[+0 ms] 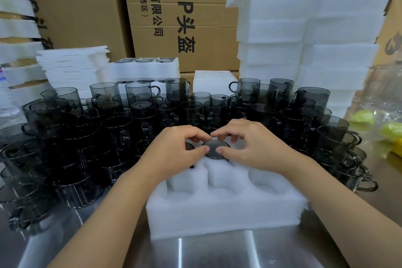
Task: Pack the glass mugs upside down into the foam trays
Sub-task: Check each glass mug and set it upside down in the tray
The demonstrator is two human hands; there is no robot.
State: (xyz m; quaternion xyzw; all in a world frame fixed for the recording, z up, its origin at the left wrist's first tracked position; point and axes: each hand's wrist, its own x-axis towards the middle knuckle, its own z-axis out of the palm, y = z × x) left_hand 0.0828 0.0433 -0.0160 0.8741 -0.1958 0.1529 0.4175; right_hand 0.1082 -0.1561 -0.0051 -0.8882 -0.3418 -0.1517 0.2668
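- A white foam tray [224,213] sits on the shiny bench [217,252], right in front of the person.
- The tray has round holes in two rows.
- A dark glass mug [215,148] stands upside down in the middle hole of the far row. Its flat round bottom faces up.
- The left hand [174,148] is at the mug's 9 o'clock side. Its curled thumb and first finger pinch the edge of the mug's bottom.
- The right hand [250,148] is at the mug's 3 o'clock side. Its fingers [219,149] are curled too, and the thumb and first finger pinch the same edge.
- A second mug [188,146] is in the hole at 9 o'clock from the first one. The left hand hides most of it.
- Lots of mugs [87,137] stand piled on the bench around the tray, from 9 o'clock past 12 o'clock to 3 o'clock.
- Behind them at 12 o'clock is a full tray [143,69] with mug bottoms showing on top.
- Thin foam sheets [74,65] are stacked at 10 o'clock.
- A tall foam stack [304,28] rises at 1 o'clock.
- Brown boxes [174,17] with black writing stand at the back.
- A clear bag [365,116] with yellow things inside lies at 3 o'clock.
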